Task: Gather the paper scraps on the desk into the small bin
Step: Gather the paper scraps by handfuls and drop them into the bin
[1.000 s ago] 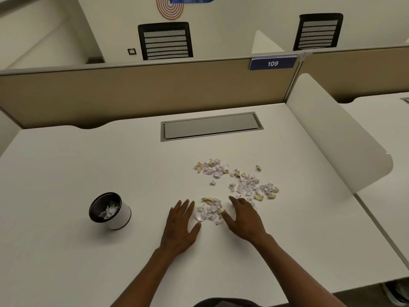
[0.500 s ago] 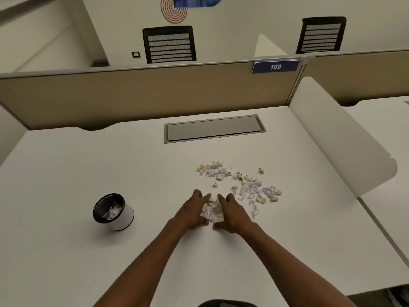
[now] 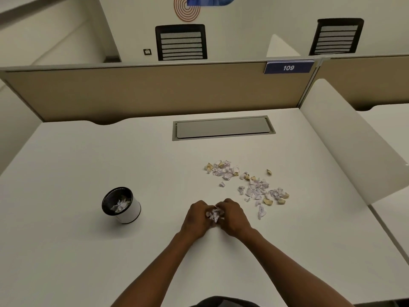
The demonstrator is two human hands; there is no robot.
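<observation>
Fingers of both hands curl inward around a small clump of paper scraps (image 3: 214, 214), which sits squeezed between the two palms on the white desk (image 3: 88, 251). Left hand (image 3: 197, 220) and right hand (image 3: 232, 217) face each other, knuckles up, their fingertips meeting over the far side of the clump, so only a crumpled white-and-lilac patch of it shows in the gap between the thumbs. Both wrists lie low over the desk surface; whether the clump has left the surface cannot be told.

Loose scraps (image 3: 256, 188) lie scattered on the desk beyond and to the right of the hands, apart from them: a band of white, lilac and yellowish bits runs from a cluster at the far left down toward the right, with one long strip just beside the right hand.

Well to the left of the hands stands the small bin (image 3: 121, 205), a round cup with a black rim and white wall, upright, with a few crumpled scraps showing inside it.

At the far edge of the desk a grey cable hatch (image 3: 223, 127) lies flush in the top, in front of a tan partition (image 3: 143, 89) carrying a blue plate marked 109 (image 3: 288, 67).
</observation>
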